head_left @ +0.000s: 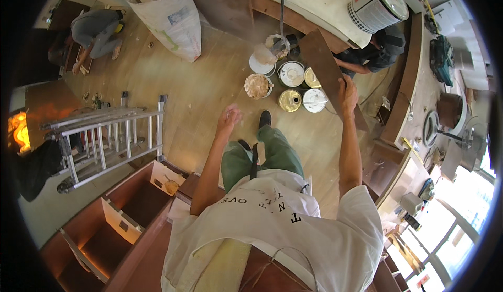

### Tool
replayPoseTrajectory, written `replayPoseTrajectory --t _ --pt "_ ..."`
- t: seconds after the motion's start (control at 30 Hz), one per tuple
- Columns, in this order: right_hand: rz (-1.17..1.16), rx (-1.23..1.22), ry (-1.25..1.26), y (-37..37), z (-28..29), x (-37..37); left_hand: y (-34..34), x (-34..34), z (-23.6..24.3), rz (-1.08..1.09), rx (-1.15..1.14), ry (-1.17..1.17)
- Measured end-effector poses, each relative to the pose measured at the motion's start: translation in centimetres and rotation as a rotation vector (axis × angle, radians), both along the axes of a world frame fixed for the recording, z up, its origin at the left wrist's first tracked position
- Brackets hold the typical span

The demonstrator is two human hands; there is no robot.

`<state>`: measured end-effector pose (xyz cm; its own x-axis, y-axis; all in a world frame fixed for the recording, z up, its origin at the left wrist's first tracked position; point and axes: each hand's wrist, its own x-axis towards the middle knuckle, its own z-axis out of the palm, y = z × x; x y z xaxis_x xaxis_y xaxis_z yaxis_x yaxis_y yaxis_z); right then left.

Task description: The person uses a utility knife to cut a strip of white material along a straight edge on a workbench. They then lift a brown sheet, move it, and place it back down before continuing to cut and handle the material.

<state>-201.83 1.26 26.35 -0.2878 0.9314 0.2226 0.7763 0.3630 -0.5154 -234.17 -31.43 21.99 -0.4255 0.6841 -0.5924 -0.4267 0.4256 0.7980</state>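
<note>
Head view: right hand (347,94) grips a dark board (330,77) above open paint cans (291,73); left hand (229,118) hangs loosely open, empty; a slip could drop the board into them

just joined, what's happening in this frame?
A person stands on a wooden floor in a workshop. Their right hand grips a long dark wooden board, held tilted above a cluster of paint cans. Their left hand is raised and empty, fingers loosely open. An aluminium ladder lies to the left, and another person crouches on the floor further off.
</note>
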Motion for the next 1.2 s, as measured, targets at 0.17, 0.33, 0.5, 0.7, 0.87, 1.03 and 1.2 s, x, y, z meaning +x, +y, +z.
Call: replayPoseTrajectory --t 0.17,0.33,0.5,0.7,0.87,1.03,1.2 --pt "0.040 0.026 -0.095 5.0 -1.3 -3.4 7.2 -2.7 0.8 -0.102 0.058 0.021" --pt "0.070 0.068 -0.139 8.8 -5.1 -5.4 10.6 -3.7 -3.4 -0.294 0.091 -0.047" --pt "0.105 0.057 -0.158 10.8 -6.4 -9.1 11.0 -6.3 -8.8 -0.375 -0.047 -0.147" --pt "0.158 0.174 -0.212 14.3 -8.1 -12.2 15.3 -12.5 -14.3 -0.537 -0.028 -0.095" --pt "0.050 0.141 -0.311 14.4 -9.6 -17.4 24.1 -17.3 -18.5 -0.640 0.008 0.029" --pt "0.104 0.348 -0.201 16.6 -12.2 -22.1 34.6 -17.7 -25.7 -0.409 0.237 0.021" --pt "0.098 0.473 -0.151 16.2 -14.5 -25.3 42.3 -15.8 -28.2 -0.191 0.445 -0.250"
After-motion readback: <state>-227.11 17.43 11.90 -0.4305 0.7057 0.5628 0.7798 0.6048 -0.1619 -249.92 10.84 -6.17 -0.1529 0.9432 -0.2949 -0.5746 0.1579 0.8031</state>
